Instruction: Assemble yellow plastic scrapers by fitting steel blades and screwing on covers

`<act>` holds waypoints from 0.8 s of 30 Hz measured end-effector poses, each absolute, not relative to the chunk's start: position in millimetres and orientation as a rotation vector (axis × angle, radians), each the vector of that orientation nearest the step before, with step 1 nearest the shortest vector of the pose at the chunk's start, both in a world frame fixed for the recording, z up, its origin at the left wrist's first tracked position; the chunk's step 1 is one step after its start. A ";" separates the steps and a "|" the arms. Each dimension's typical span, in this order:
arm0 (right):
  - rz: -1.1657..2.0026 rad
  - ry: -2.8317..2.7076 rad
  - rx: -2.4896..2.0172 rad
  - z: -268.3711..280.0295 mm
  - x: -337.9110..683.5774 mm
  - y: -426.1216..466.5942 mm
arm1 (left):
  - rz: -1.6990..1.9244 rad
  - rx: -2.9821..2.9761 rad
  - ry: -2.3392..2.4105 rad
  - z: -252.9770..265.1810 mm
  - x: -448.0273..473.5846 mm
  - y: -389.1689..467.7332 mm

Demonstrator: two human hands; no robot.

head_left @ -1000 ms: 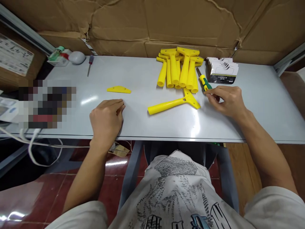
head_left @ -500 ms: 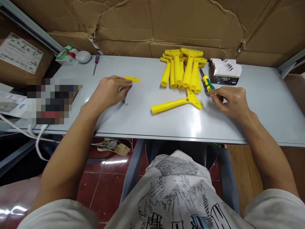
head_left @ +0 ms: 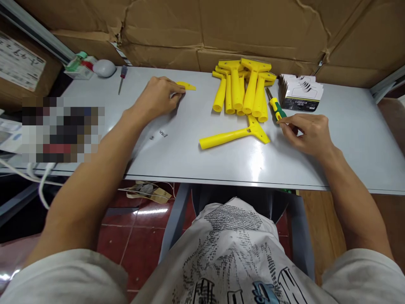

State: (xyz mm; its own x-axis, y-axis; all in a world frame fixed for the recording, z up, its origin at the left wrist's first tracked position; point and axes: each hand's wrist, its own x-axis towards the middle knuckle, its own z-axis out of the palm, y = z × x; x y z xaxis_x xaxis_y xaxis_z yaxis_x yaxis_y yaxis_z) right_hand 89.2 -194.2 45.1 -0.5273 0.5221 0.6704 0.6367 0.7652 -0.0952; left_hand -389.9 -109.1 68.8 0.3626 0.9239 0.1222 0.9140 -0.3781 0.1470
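Observation:
My left hand [head_left: 160, 98] is closed, its fingertips pinching a flat yellow plastic piece [head_left: 190, 87] low over the table. Several small screws [head_left: 163, 134] lie on the tabletop below that wrist. At the right, my right hand [head_left: 306, 131] pinches the handle end of a green-and-yellow screwdriver [head_left: 276, 106], whose tip points away toward the scrapers. Between the hands lies a single yellow scraper handle [head_left: 223, 138] on its side. Behind it is a pile of several yellow scrapers [head_left: 236, 86], some with a metal strip along the head.
A stack of white-and-black printed cards [head_left: 302, 93] stands at the back right. Another screwdriver [head_left: 122, 78], a white rounded object [head_left: 104, 68] and a small box [head_left: 77, 67] sit at the back left. Cardboard [head_left: 164, 29] walls the rear. White cables [head_left: 44, 185] hang at the left edge.
My left hand has moved away from me and slightly right with the yellow piece, uncovering the small screws. My right hand stays at the screwdriver. The view has shifted slightly.

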 end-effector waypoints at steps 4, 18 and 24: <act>-0.193 -2.249 -0.858 48.2 88.6 -196.1 | 0.444 2.454 1.824 90.7 -410.9 -168.7; -0.227 -2.298 -0.815 43.0 80.6 -195.8 | 0.613 1.990 1.997 60.1 -397.3 -233.0; -0.192 -2.306 -0.868 46.0 83.2 -199.2 | 0.575 2.080 2.025 52.6 -402.8 -178.0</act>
